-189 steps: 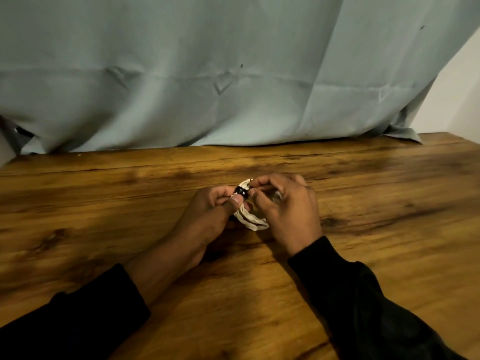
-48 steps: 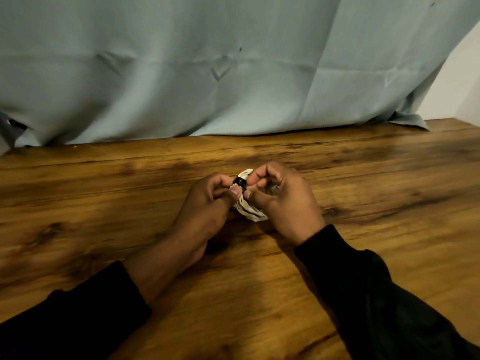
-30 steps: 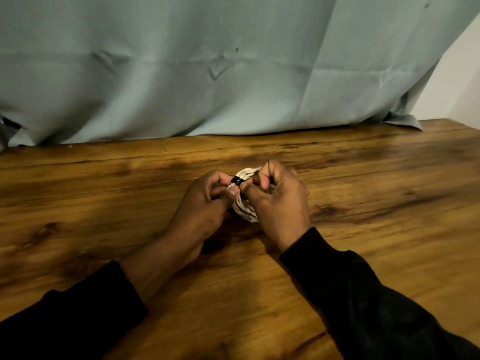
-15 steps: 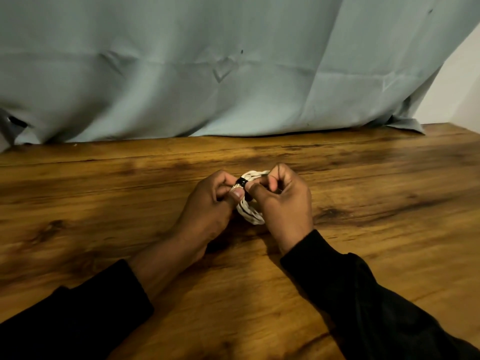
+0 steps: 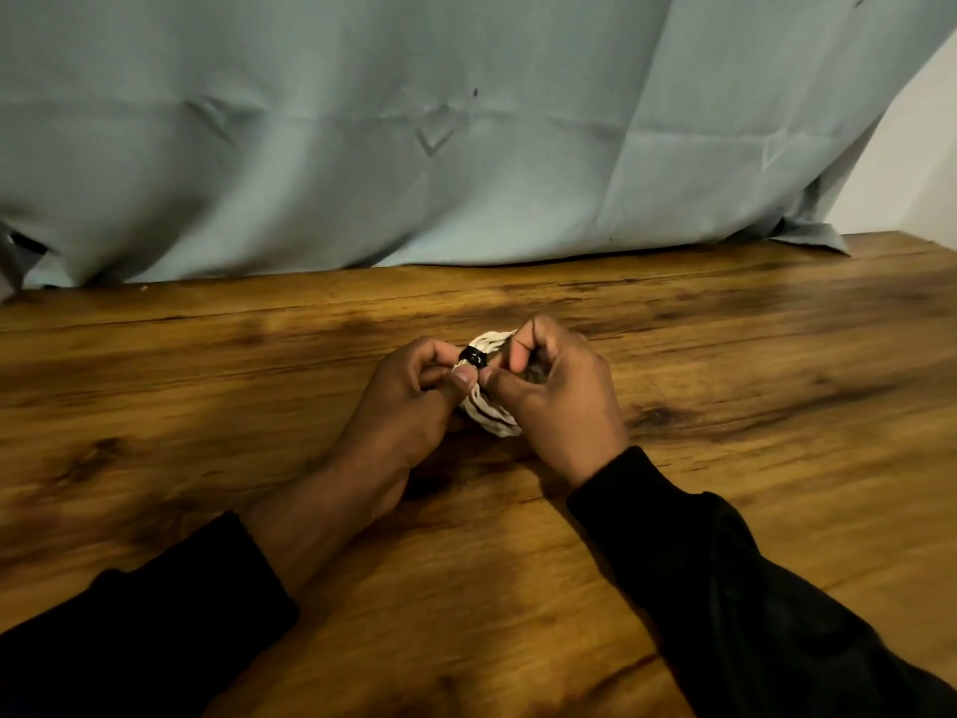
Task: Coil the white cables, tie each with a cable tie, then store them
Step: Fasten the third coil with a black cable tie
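Gripping one coiled white cable (image 5: 489,414), both hands' fingers curled; one black tie (image 5: 474,359) around it.

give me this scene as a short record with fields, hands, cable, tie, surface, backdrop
left hand: left hand grips the coil's left side, thumb by the tie
right hand: right hand pinches at the coil's right side, fingers curled
cable: white cable coil held between both hands, just above the table
tie: black cable tie wrapped round the coil near its top
surface: wooden table
backdrop: pale blue cloth hanging behind the table
storage place: none in view
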